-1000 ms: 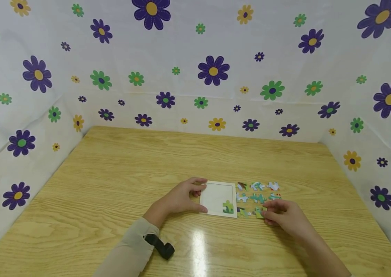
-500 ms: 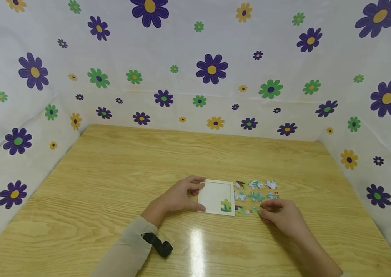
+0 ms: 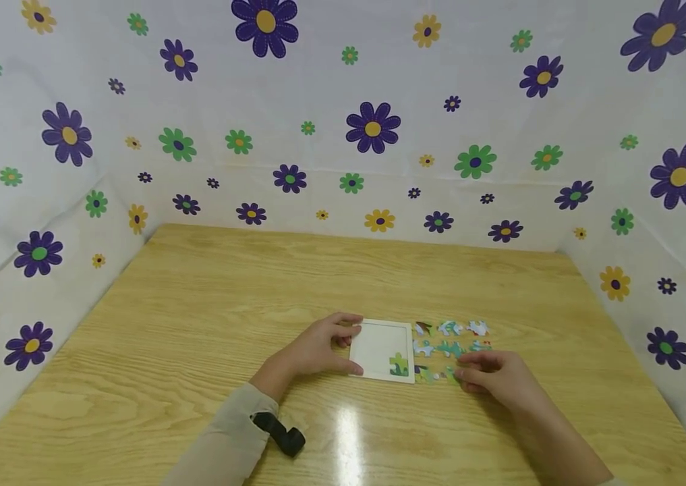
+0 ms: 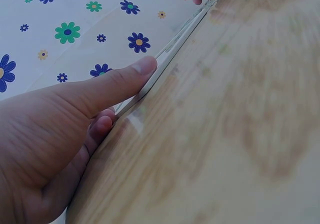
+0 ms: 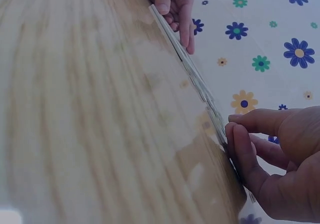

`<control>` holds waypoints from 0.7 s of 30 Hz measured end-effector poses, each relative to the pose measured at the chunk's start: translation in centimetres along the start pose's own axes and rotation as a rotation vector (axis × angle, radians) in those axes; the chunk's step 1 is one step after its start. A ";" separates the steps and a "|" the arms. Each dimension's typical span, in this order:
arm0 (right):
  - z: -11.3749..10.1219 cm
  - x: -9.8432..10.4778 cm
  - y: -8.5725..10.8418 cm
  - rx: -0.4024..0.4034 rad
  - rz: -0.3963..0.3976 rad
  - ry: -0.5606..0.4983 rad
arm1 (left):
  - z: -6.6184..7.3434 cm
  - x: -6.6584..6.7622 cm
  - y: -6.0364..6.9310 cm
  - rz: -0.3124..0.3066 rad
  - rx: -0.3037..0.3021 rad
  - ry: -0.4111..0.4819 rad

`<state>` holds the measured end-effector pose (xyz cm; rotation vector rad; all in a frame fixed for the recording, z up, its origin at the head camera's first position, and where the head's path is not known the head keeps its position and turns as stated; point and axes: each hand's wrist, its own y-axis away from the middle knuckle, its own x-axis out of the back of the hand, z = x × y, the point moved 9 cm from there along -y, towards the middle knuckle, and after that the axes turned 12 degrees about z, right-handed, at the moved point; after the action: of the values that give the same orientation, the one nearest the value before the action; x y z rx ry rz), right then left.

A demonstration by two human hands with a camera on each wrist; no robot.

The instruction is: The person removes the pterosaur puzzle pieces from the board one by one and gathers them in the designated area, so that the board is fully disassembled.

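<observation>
A shallow white puzzle tray (image 3: 373,347) lies flat on the table, with one green jigsaw piece (image 3: 398,364) in its lower right corner. My left hand (image 3: 318,345) holds the tray by its left side, thumb at the near corner and fingers at the far one. In the left wrist view that thumb (image 4: 125,79) presses on the tray's rim. To the right of the tray, loose jigsaw pieces (image 3: 450,329) lie in rows. My right hand (image 3: 500,378) pinches a green jigsaw piece (image 3: 450,373) at the right end of the nearest row; its fingertips partly cover it.
The wooden table (image 3: 227,290) reaches back to a white flower-print cloth (image 3: 318,88) that hangs on three sides. A black strap (image 3: 280,433) hangs from the left sleeve, close above the table.
The right fingertips have shifted slightly left on the green piece in the nearest row. My left hand and the tray stay in place; the head view sways a little.
</observation>
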<state>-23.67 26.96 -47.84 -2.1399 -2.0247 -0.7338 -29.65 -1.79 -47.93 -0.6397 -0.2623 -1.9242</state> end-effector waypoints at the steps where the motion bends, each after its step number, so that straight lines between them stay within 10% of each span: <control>1: -0.1 0.0 0.0 0.002 -0.002 0.004 | -0.1 -0.1 0.0 -0.002 -0.001 0.003; 21: -3.3 -3.0 0.1 0.129 -0.054 0.110 | -0.1 -0.1 0.0 -0.007 0.003 -0.004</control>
<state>-24.45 22.92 -46.16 -1.9387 -2.0214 -0.6914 -29.65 -1.74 -48.03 -0.6408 -0.2707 -1.9294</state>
